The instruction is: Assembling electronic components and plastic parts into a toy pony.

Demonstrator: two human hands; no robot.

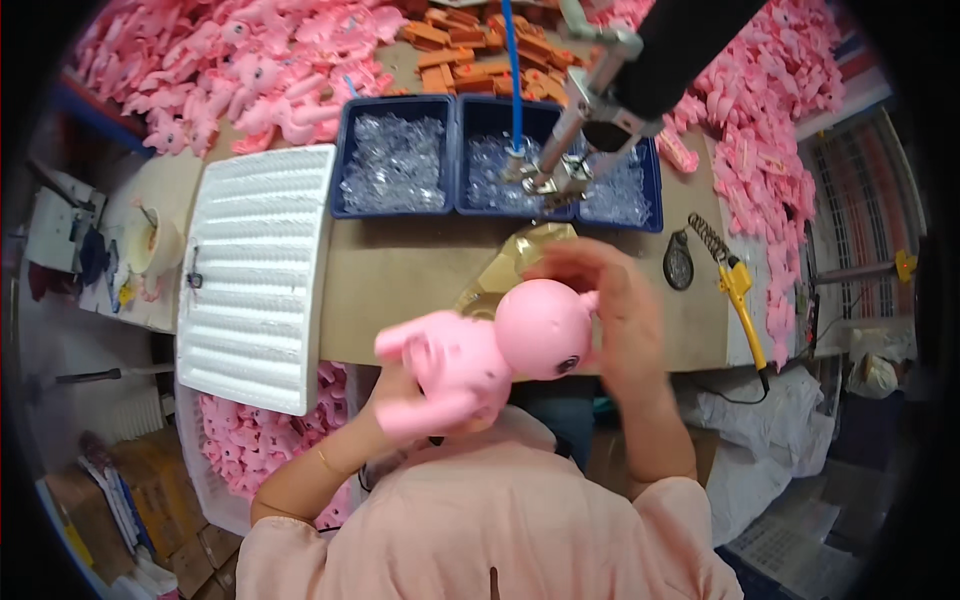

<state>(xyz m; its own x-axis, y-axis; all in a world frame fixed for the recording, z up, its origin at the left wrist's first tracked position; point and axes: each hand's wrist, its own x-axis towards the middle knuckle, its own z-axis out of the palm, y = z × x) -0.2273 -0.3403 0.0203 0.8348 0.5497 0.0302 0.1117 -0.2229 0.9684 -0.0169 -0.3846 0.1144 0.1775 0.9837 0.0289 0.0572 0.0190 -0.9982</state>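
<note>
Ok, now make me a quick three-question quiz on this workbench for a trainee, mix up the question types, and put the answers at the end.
1. Multiple choice: which hand holds the pink toy by its body?
A) the left
B) the right
C) neither

2. True or false: the white ridged panel is on the person's left, and the yellow-handled tool is on the right.

3. Fill in the blank: the blue bins hold ____ plastic pieces.

Key:
1. A, the left hand.
2. True.
3. Clear.
</note>
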